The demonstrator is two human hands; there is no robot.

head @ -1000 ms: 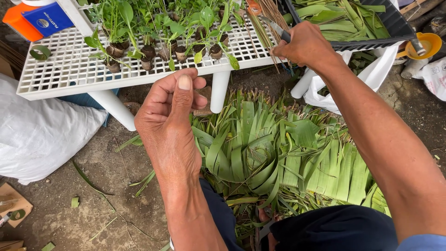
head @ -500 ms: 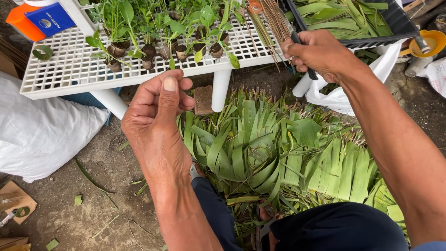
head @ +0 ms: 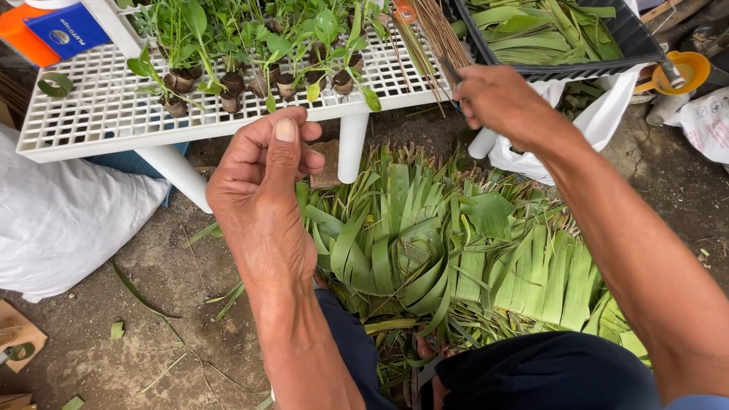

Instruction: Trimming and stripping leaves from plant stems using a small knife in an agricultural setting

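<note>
Knees at the bottom edge, dark trousers (head: 547,376), with bare packed dirt ground (head: 152,357) to my left, littered with leaf scraps.

Just beyond my knees: pile of long green leaf strips (head: 448,250), flat and overlapping, fanned out across the ground and reaching under the rack.

My left hand (head: 262,178) is raised above the near edge of that pile, back of the hand toward me, fingers curled loosely inward and thumb up against them. Whether anything small is pinched between them I cannot tell; nothing shows past the fingers.

My right hand (head: 505,102) is further out and higher, closed in a fist around a dark slim handle (head: 449,72). The handle's tip points up into a bundle of thin brown sticks (head: 434,34) lying on the rack. What kind of tool it is I cannot tell.

Left of the pile: white sack (head: 68,220), slumped on the ground.

Beyond: white plastic grid rack (head: 99,114) on round white legs, carrying a row of small seedlings in dark rolled pots (head: 235,80). Orange container with blue label (head: 45,30) on its far left corner.

Far right: black tray (head: 562,70) holding more green leaves, beside the sticks.
</note>
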